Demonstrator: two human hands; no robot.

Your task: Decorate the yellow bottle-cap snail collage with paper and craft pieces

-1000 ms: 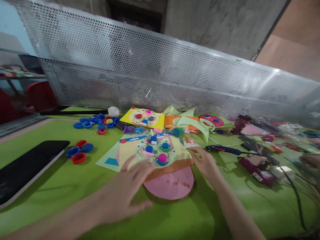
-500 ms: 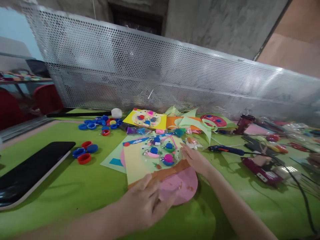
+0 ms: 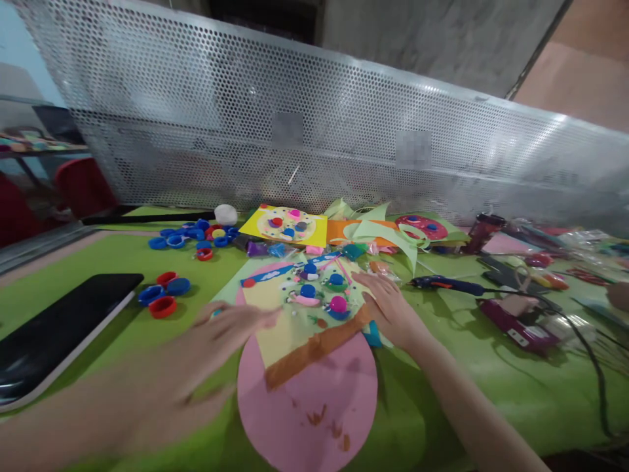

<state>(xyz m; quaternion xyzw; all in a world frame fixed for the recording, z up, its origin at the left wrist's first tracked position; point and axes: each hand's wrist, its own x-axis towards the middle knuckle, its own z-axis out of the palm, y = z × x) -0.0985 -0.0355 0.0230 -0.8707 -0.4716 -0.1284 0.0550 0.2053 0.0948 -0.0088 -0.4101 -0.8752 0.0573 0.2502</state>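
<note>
Decorated card overlapping a pink disc, forward of the tabletop's back edge. My left hand is spread, visibly gripping nothing; my right hand rests at the card's edge, grip unclear. I should steady flat margins, sparing raised pieces.

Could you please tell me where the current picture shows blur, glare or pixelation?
In the head view, the left hand is smeared, probably by motion, while the right hand looks clearer; the perforated metal panel carries bright glare and two pixelated patches; also in the head view, the clutter at far right is too soft to identify fully.
</note>
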